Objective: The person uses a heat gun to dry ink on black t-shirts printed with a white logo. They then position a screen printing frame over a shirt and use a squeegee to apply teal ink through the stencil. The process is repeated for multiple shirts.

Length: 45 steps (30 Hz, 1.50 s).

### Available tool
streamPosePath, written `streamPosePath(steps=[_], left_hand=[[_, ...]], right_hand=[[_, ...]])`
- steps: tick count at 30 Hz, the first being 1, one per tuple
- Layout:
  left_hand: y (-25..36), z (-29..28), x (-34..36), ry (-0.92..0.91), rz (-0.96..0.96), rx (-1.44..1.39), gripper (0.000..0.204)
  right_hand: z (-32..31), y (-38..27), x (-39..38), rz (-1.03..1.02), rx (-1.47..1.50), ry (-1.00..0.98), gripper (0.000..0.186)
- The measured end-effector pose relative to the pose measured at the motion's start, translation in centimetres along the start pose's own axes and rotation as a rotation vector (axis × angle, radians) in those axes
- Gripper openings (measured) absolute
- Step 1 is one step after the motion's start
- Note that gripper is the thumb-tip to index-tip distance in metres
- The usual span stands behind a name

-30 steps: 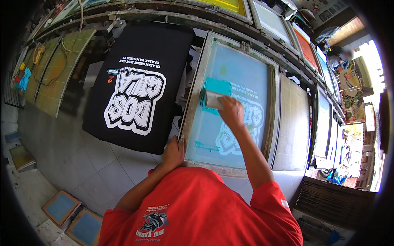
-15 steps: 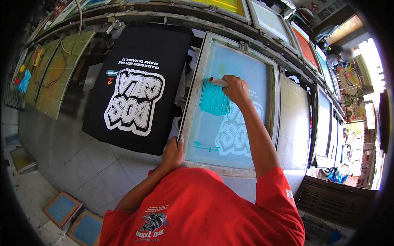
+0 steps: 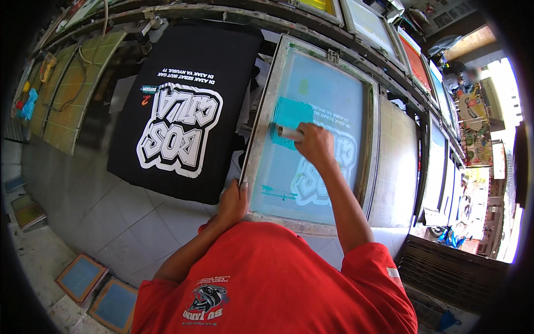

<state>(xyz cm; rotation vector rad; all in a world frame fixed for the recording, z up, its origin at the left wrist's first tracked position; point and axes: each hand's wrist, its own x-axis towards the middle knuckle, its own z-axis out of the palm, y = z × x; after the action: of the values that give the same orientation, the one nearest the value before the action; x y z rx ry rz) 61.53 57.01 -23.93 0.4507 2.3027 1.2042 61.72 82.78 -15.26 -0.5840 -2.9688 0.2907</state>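
A screen-printing frame (image 3: 371, 161) with a pale blue mesh lies in front of me, and white lettering shows through the mesh. My right hand (image 3: 316, 146) is closed round a squeegee (image 3: 288, 133), which presses on the mesh in its upper left part. A smooth band of teal ink (image 3: 293, 108) lies just beyond the squeegee, and a thin teal streak (image 3: 278, 193) is nearer me. At the frame's near left corner my left hand (image 3: 233, 200) grips the edge. Left of it a black T-shirt (image 3: 183, 55) with a white print is stretched flat on a board.
More printing frames (image 3: 372, 28) stand in a row along the far rail. A light panel (image 3: 397, 161) lies right of my frame, and translucent boards (image 3: 83, 89) are at the far left. Small framed screens (image 3: 82, 278) rest on the floor at lower left.
My right hand has drawn the squeegee toward me, leaving a smooth teal band where ink drips showed before. My left hand keeps its grip on the frame. The whole view has shifted slightly.
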Motion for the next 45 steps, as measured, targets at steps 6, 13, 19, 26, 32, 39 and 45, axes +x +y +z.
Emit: streamPosePath(steps=[6, 13, 19, 26, 32, 39, 45], left_hand=[[-0.2, -0.2, 0.1, -0.038, 0.011, -0.033, 0.031], [0.2, -0.6, 0.0, -0.035, 0.031, 0.003, 0.029], [0.2, -0.4, -0.1, -0.002, 0.050, -0.013, 0.027], [-0.3, -0.2, 0.1, -0.023, 0.028, -0.040, 0.030], [-0.5, 0.1, 0.2, -0.002, 0.027, -0.016, 0.032], [-1.2, 0.4, 0.4, -0.011, 0.009, 0.021, 0.032], [-0.1, -0.1, 0.1, -0.051, -0.037, 0.019, 0.033]], right_hand=[[0.4, -1.6, -4.1, -0.063, 0.011, 0.052, 0.016], [1.3, -1.3, -5.6, -0.154, 0.023, 0.241, 0.020], [1.5, -1.3, -5.5, -0.163, 0.029, 0.279, 0.023], [0.5, -0.6, -3.6, -0.153, 0.025, 0.238, 0.021], [-1.3, 1.8, 2.9, -0.124, 0.017, 0.194, 0.021], [-0.2, 3.1, 7.1, -0.033, -0.001, 0.055, 0.021], [-0.6, 2.3, 5.6, 0.036, -0.022, -0.050, 0.021]])
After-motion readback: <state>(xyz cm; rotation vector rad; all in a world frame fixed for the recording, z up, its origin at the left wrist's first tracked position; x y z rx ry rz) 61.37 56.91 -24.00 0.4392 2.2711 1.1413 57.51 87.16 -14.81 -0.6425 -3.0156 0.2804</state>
